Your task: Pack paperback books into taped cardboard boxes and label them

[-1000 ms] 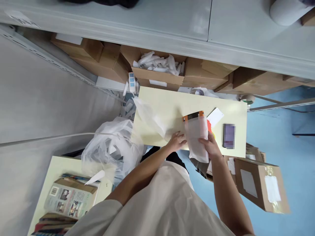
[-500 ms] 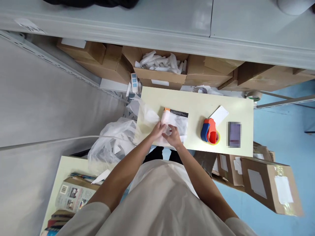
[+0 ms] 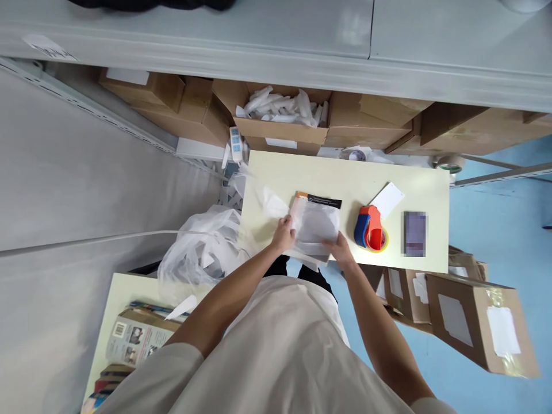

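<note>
A book (image 3: 325, 200) with a black and orange top edge lies on the small table, most of its cover under a thin, translucent white wrapping sheet (image 3: 317, 223). My left hand (image 3: 283, 234) is closed at the book's left edge, fingers curled against the wrapped side. At the lower right corner, my right hand (image 3: 340, 252) grips the wrapped book, thumb on top and fingers partly hidden. A loose white piece of the sheet sticks out beyond the left hand. To the right stands a red and blue tape dispenser (image 3: 371, 229), apart from both hands.
On the pale table (image 3: 297, 167) are a white card (image 3: 388, 198) and a blurred-out purple item (image 3: 414, 234). Cardboard boxes line the shelf behind, one open box (image 3: 280, 133) holding white rolls. A plastic bag (image 3: 194, 247) hangs at left. Books (image 3: 133, 342) lie lower left; boxes (image 3: 457, 316) stand right.
My right hand has moved from the middle of the book to its lower right corner. The left hand and the book have shifted slightly right, and the wrapping lies flatter.
</note>
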Available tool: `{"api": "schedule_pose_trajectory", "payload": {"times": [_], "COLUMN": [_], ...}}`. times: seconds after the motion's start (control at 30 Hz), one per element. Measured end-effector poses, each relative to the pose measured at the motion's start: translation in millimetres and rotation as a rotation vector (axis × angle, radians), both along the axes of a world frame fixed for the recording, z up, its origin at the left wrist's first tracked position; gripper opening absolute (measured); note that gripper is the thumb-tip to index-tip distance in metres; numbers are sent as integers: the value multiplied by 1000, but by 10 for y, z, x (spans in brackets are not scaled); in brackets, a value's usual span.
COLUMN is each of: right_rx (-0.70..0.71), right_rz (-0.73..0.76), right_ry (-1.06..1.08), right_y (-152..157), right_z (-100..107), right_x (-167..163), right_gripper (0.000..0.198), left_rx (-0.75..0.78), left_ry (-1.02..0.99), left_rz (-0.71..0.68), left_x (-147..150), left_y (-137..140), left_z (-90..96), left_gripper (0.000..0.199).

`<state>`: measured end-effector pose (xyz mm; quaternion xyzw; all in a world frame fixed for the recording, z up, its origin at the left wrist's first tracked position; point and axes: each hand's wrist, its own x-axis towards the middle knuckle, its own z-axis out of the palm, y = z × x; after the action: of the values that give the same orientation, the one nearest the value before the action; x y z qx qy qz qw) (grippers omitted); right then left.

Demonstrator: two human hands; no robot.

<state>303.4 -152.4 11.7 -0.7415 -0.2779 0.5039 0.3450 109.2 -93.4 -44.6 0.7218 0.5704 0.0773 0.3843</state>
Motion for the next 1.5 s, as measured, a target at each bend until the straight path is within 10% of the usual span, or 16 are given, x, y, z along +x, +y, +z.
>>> {"api": "schedule_pose_trajectory", "payload": {"times": [0.17, 0.33, 0.67, 0.87, 1.1, 1.5], "right_rx": [-87, -71, -10, 35, 233, -143], "right_rz": [-154, -87, 271, 427, 374, 241], "right_ry": [-64, -259, -548, -436, -392, -497], "right_y": [-282, -262, 360, 518, 385, 119], "right_z": [207, 417, 624, 317, -25, -415], "right_x": [584, 666, -613, -1289, -1002, -851], "right_gripper": [39, 34, 47, 60, 41, 68], "left_rx": [9, 124, -115, -426, -209, -11], "left_ry": [-76, 23, -279, -822, -358, 243], "left_rz": [-215, -161, 161, 427, 499, 460], "left_x": [367, 60, -300, -385, -676, -649], "left_y": [-151, 82, 243, 250, 457, 64], "left_z": [194, 214, 215, 347, 110, 100], "left_gripper": [34, 48, 43, 63, 49, 72]}}
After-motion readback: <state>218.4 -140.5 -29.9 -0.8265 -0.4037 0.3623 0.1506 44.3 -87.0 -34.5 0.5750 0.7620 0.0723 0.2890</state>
